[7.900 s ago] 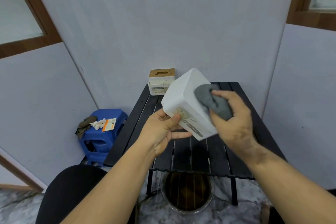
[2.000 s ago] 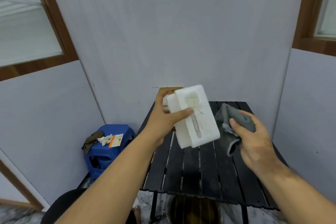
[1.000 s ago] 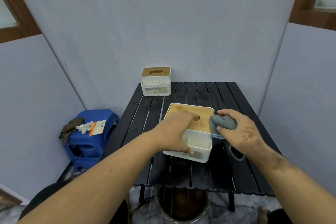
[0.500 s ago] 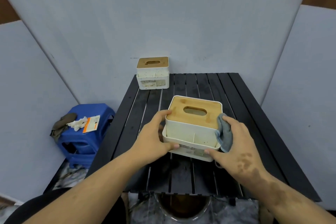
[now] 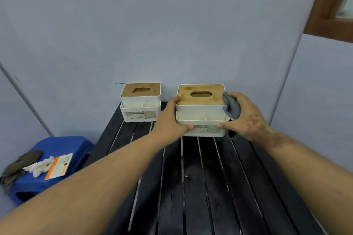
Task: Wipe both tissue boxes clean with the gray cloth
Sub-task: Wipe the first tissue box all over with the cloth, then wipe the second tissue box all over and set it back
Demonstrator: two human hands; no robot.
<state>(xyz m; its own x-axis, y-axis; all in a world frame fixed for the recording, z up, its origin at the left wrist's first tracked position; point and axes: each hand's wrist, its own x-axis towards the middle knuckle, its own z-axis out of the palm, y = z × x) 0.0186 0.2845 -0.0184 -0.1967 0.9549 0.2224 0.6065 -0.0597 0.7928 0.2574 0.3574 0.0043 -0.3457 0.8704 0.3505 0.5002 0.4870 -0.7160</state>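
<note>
Two white tissue boxes with wooden lids stand side by side at the far end of the black slatted table [image 5: 206, 177]. The right tissue box [image 5: 201, 109] is upright between my hands. My left hand [image 5: 170, 120] grips its left side, thumb on the front. My right hand [image 5: 243, 116] grips its right side with the gray cloth [image 5: 231, 108] pinned between palm and box. The left tissue box [image 5: 140, 102] is speckled with dirt and stands untouched against the wall.
A blue plastic stool [image 5: 49, 166] stands left of the table, carrying a dark rag, white crumpled tissue and an orange-and-white packet. Grey wall panels close in behind and on both sides of the table.
The box I hold has moved from the table's middle to the far end, beside the other box. Both hands kept their grip on it, the cloth staying in my right hand.
</note>
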